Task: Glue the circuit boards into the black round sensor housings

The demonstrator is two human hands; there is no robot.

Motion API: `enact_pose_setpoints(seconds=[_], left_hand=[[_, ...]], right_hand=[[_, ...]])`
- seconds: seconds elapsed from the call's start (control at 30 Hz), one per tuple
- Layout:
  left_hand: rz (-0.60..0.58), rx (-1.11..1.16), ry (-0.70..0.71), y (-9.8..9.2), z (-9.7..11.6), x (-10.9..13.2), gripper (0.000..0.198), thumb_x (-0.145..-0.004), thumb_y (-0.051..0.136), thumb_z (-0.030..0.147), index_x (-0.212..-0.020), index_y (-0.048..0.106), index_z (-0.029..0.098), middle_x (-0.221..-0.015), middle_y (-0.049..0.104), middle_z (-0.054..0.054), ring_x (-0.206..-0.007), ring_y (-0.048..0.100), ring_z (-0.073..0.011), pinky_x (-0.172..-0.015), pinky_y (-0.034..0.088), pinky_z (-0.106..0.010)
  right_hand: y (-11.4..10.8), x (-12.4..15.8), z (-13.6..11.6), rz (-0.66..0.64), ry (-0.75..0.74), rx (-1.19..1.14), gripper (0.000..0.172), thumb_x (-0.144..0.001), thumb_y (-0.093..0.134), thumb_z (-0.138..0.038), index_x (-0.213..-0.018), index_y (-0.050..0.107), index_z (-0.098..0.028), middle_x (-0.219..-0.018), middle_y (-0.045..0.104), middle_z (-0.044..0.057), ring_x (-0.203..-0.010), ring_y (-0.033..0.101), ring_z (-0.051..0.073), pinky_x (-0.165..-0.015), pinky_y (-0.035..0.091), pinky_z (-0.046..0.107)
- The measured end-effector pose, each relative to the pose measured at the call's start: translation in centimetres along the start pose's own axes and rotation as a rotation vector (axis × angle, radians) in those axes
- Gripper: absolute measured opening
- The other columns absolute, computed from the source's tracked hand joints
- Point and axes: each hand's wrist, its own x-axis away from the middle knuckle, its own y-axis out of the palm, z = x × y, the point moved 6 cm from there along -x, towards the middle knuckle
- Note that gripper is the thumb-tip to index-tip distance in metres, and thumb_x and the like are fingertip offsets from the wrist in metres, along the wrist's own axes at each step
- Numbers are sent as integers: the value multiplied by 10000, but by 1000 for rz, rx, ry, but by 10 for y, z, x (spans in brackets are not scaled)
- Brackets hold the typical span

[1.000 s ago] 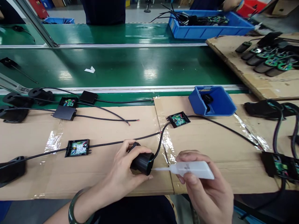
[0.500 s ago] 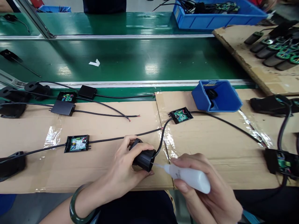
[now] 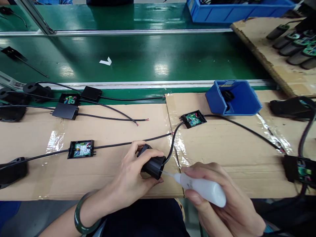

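Observation:
My left hand (image 3: 130, 179) is closed round a black cylindrical housing (image 3: 153, 164) lying on the cardboard mat (image 3: 103, 174). A black cable runs from the housing up to a small open box with a green circuit board (image 3: 193, 118). My right hand (image 3: 222, 204) grips a white squeeze tube (image 3: 202, 189). Its thin nozzle tip touches the open end of the housing. A green bangle (image 3: 81, 217) sits on my left wrist.
Another open circuit box (image 3: 81, 148) with cable lies left of my hands. More boxes and black housings (image 3: 66, 105) sit at the far left. A small blue bin (image 3: 234, 97) stands at back right. A green conveyor belt (image 3: 138, 59) runs behind. Black parts (image 3: 296, 166) lie at the right edge.
The tube has tilted, its rear end now lower and its nozzle pointing up-left into the housing. My left hand has turned the housing slightly. The view has shifted downward.

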Motion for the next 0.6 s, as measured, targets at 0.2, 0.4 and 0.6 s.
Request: enact_pose_setpoints(seconds=[0.2, 0.4, 0.6], left_hand=[[3, 9, 2, 0, 1, 0, 498, -716, 764, 134, -1150, 593, 308, -1145, 487, -46, -1082, 547, -215, -912, 503, -343], [-2, 10, -8, -1, 0, -1, 508, -710, 770, 125, -1149, 595, 311, -1157, 476, -32, -1106, 539, -199, -942, 484, -307], [-5, 7, -12, -1, 1, 0, 505, -719, 763, 124, -1153, 589, 315, -1150, 473, -32, -1114, 535, -198, -946, 483, -302]], right_hand=[[0, 0, 1, 9, 7, 15, 338, -802, 620, -97, -1124, 599, -196, -891, 651, 68, -754, 601, 217, -607, 491, 344], [1, -1, 1, 28, -18, 13, 351, -788, 639, -91, -1125, 609, -183, -895, 654, 60, -738, 604, 203, -586, 487, 329], [0, -2, 1, 0, -41, 75, 376, -803, 636, -89, -1160, 589, -197, -916, 649, 52, -760, 602, 197, -599, 509, 325]])
